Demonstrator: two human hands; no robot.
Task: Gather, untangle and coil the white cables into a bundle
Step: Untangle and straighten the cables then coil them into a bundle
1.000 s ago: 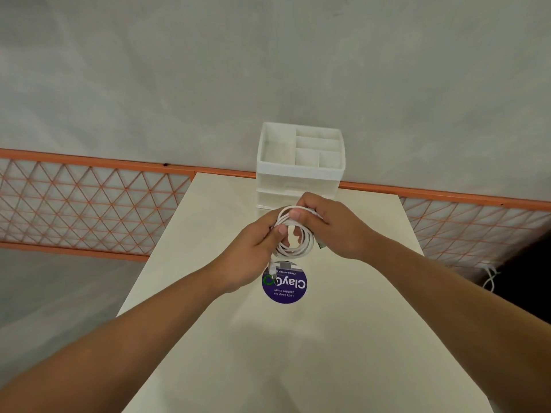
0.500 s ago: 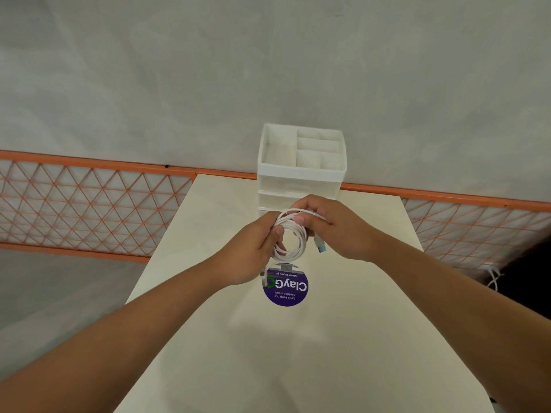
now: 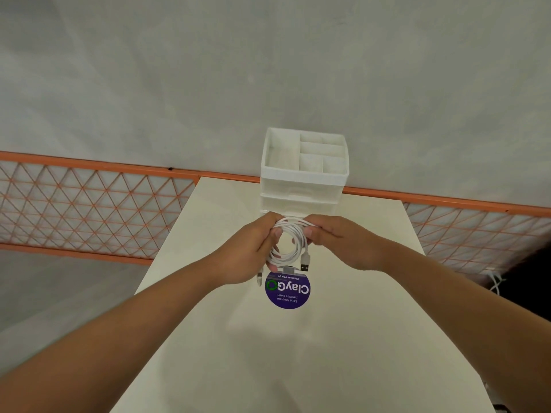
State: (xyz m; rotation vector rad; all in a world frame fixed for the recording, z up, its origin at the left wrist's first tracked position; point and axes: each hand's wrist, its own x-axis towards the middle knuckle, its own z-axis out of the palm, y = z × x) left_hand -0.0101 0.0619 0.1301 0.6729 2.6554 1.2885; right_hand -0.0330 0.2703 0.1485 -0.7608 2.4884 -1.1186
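Both bare forearms are reaching forward from the lower corners and converging toward the middle of the view, wrists held fairly straight. The left hand (image 3: 249, 251) is curling its fingers round the left side of the white cable coil (image 3: 287, 242), its thumb pressing in from the inner side and a lower fingertip pinching the bottom of the loop. The right hand (image 3: 340, 241) is gripping the upper right of the coil, knuckles facing up and fingers folded under, thumb tucked against the strands.
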